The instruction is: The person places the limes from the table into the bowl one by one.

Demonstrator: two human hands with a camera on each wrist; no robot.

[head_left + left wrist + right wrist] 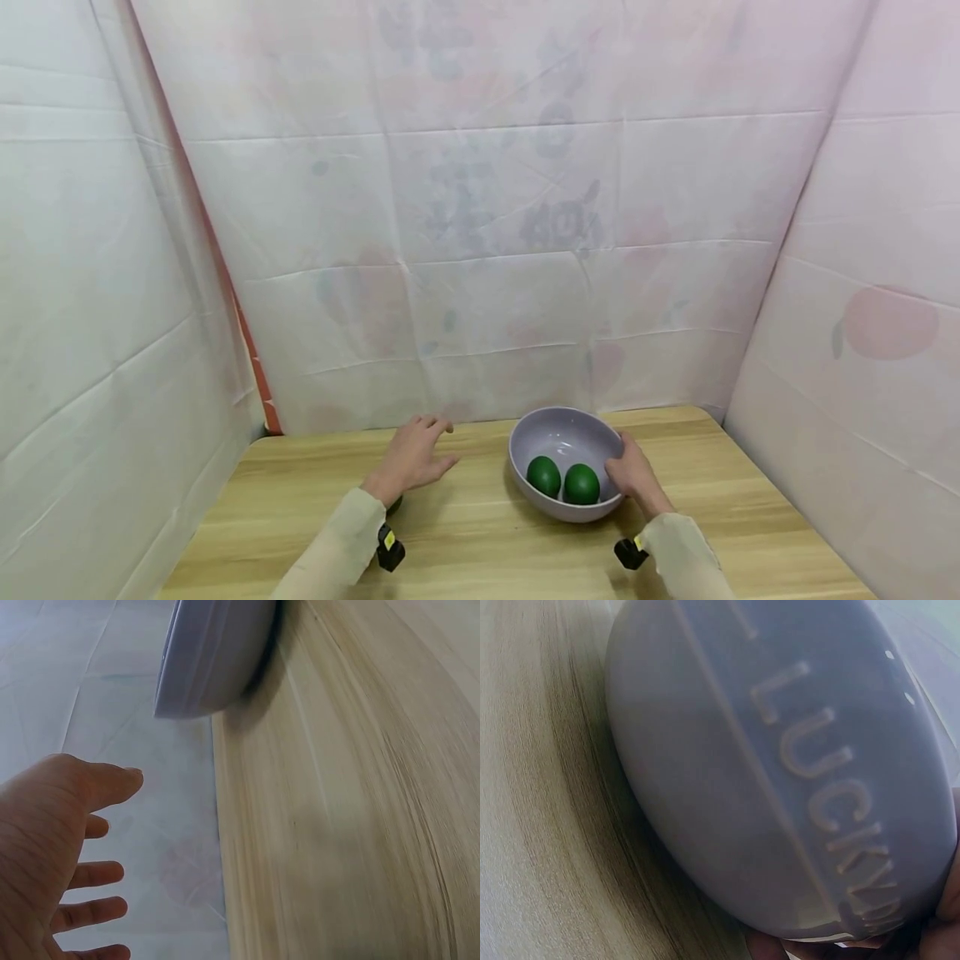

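A greyish-purple bowl [558,429] is tilted towards me, with two green balls or round fruits inside, one green ball [543,477] left of the other green ball [582,484]. My right hand [633,475] grips the bowl's right rim, thumb on the inside. In the right wrist view, raised letters run along the outer wall of the bowl [780,787]. My left hand [415,457] is held over the table, left of the bowl and apart from it, fingers spread and holding nothing. Partly hidden under the left wrist is another green object [394,505].
A light wood-grain table [480,550] lies under both hands. White sheets with faded prints, such as the back sheet [495,317], enclose it at the back and both sides. A small black device [390,550] is on the left wrist, a similar device [631,552] on the right.
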